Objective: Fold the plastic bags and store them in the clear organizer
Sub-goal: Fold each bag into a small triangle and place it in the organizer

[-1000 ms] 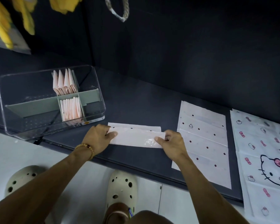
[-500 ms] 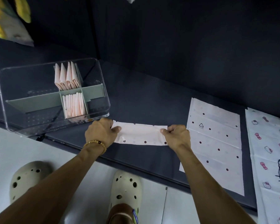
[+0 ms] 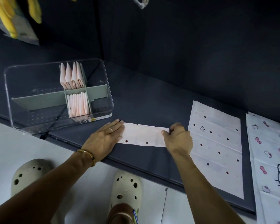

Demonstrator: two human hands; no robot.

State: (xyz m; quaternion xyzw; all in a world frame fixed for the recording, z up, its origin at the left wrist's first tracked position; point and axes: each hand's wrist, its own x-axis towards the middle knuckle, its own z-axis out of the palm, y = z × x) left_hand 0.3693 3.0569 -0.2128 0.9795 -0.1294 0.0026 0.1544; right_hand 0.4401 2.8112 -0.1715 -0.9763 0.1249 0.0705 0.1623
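Flattening one folded bag strip (image 3: 143, 135) on the counter (image 3: 152, 101).
Left hand (image 3: 103, 139) presses, fingers straight; right hand (image 3: 179, 138) pinches its 3 o'clock end. Two bags lie flat at 3 o'clock; organizer (image 3: 58, 96) at 10 o'clock.

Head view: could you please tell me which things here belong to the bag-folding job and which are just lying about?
Job:
folded strip, under both hands
dotted bag
cat-print bag
clear organizer, with folded bags

Lying about:
yellow items hanging top left
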